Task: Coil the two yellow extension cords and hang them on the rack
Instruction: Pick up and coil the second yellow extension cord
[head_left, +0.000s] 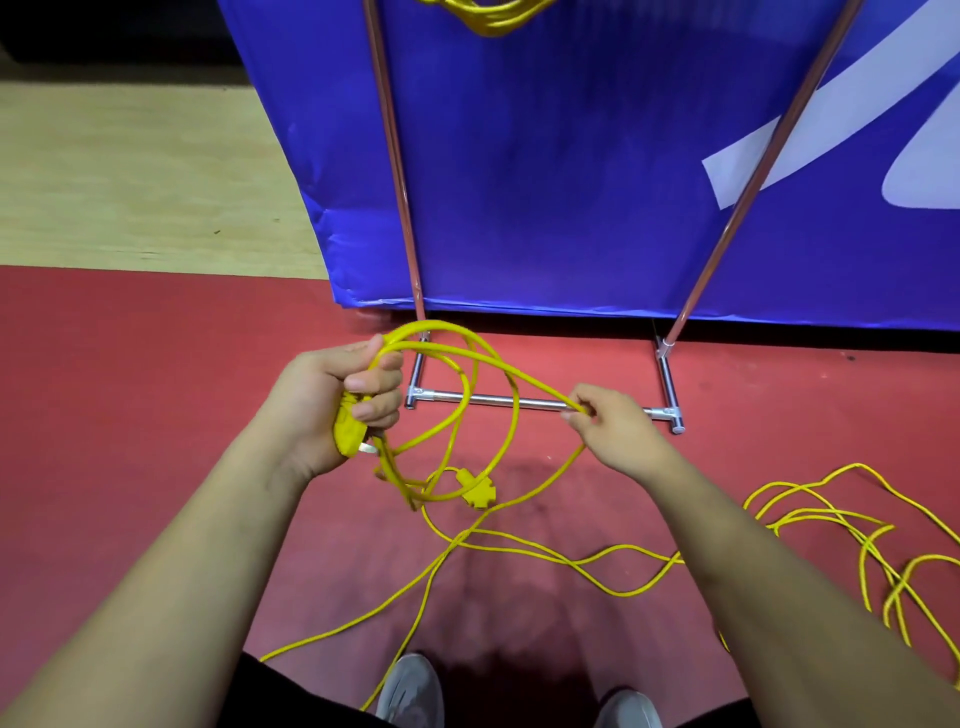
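While left hand (332, 400) grips cord coil (431, 326), right hand (613, 431) pinches strand (545, 394); rack base (493, 399) behind, slack (621, 548) underfoot.

Floor, near: red matting (156, 415), faintly scuffed, a few dark specks.
Floor, far left: pale wood-grain boards (130, 182), meeting the red along a straight seam.
Backdrop: blue panel (545, 182) standing on the red floor, finely ribbed, creased at its lower left corner.
Marking: white graphic (831, 119) on the panel's right part, cut off by the frame.
Upper left: dark band (104, 31), detail unreadable.
Light: even, with a soft shadow (493, 597) on the red floor.
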